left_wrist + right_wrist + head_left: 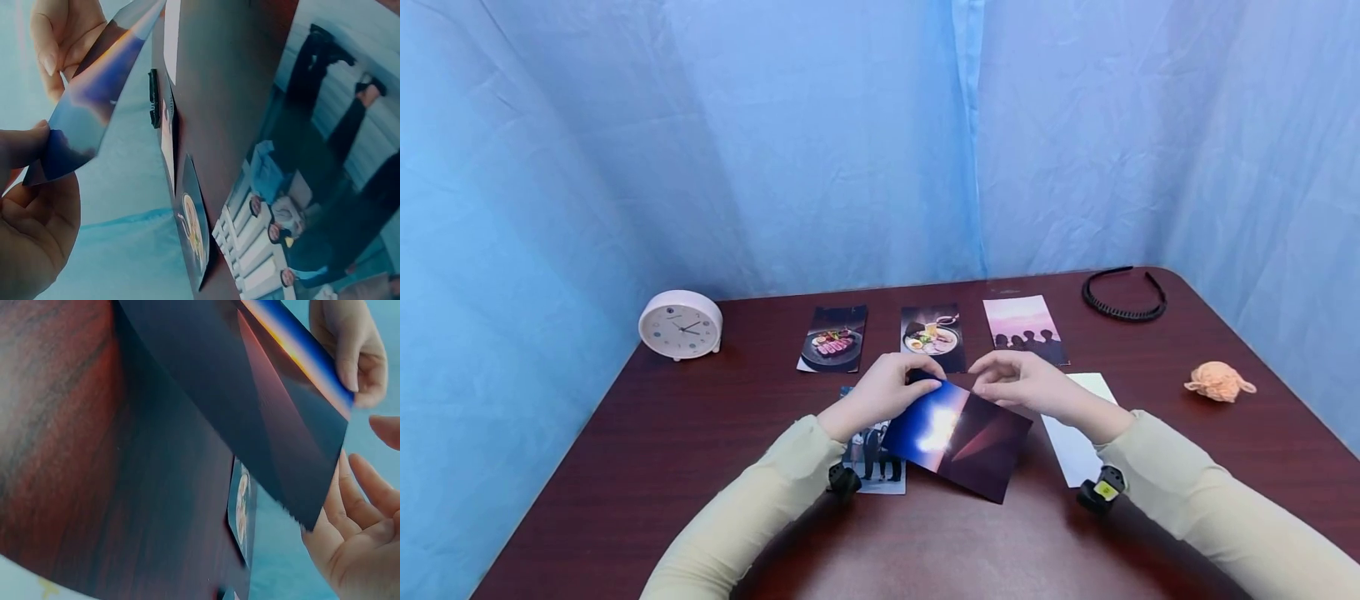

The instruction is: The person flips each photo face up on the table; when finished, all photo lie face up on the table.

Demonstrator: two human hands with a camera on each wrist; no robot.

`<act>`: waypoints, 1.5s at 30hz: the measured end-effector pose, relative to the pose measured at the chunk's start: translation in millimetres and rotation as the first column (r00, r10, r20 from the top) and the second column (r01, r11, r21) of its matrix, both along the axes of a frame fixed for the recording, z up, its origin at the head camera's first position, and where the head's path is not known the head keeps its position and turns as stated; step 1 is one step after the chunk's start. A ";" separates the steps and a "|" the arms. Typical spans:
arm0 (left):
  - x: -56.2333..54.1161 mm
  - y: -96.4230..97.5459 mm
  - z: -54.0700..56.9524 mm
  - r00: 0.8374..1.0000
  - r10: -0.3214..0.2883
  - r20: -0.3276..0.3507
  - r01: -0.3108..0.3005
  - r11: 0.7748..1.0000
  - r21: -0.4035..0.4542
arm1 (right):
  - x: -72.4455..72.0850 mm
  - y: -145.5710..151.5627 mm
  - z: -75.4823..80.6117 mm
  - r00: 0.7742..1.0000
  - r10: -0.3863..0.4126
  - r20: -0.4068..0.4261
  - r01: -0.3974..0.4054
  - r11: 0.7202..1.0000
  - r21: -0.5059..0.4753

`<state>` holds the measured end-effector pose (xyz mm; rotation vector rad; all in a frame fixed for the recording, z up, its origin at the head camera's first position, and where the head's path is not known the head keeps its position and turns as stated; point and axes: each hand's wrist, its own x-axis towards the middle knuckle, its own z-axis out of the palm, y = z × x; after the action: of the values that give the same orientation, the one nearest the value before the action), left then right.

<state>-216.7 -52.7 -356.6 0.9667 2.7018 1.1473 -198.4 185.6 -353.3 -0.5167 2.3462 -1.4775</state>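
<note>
My left hand (pixel 895 387) pinches a photo print (pixel 977 446) at its upper left corner, thumb on the front. Blue glow, a bright flare and a dark reddish half make up the print's picture; it hangs tilted above the table. At its top edge is my right hand (pixel 1018 379), thumb apart from the fingers; in the right wrist view the fingers (pixel 350 515) reach partly behind the print's edge. Under my left wrist lies a photo of people in suits (pixel 880 467), partly covered. A white sheet (pixel 1078 437) lies beneath my right forearm.
Along the back lie a steak photo (pixel 832 340), a noodle bowl photo (pixel 932 337) and a pink sky photo with silhouettes (pixel 1022 321). A white clock (pixel 681 327) stands left. A black headband (pixel 1123 312) and peach scrunched bundle (pixel 1217 382) lie right. Blue curtains surround the table.
</note>
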 end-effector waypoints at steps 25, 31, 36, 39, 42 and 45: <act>-2.4 -5.0 1.7 0.997 0.051 0.060 -0.055 0.997 0.061 | 0.9 -3.0 -13.3 0.994 0.059 -0.095 -0.046 0.989 0.138; -3.9 -14.3 1.1 0.993 0.086 0.080 -0.101 0.973 0.208 | 2.9 1.4 -12.5 0.994 0.003 -0.106 0.009 0.994 0.106; -5.5 -18.0 -3.0 0.979 0.139 0.147 -0.176 0.944 0.280 | 3.8 4.9 -9.9 0.992 -0.065 -0.104 0.075 0.993 0.095; -5.4 -19.1 -6.6 0.966 0.144 0.214 -0.209 0.922 0.325 | 3.8 6.6 -8.2 0.990 -0.100 -0.099 0.108 0.991 0.081; -4.8 -20.2 -9.5 0.962 0.145 0.231 -0.220 0.912 0.345 | 3.8 8.5 -7.1 0.987 -0.132 -0.089 0.138 0.989 0.056; -4.1 -21.3 -12.0 0.966 0.160 0.205 -0.223 0.916 0.334 | 3.8 10.9 -6.9 0.984 -0.161 -0.074 0.163 0.986 0.026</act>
<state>-220.8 -74.0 -368.6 0.5980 2.5428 1.7152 -194.6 196.5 -360.3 -0.3846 2.5159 -1.5111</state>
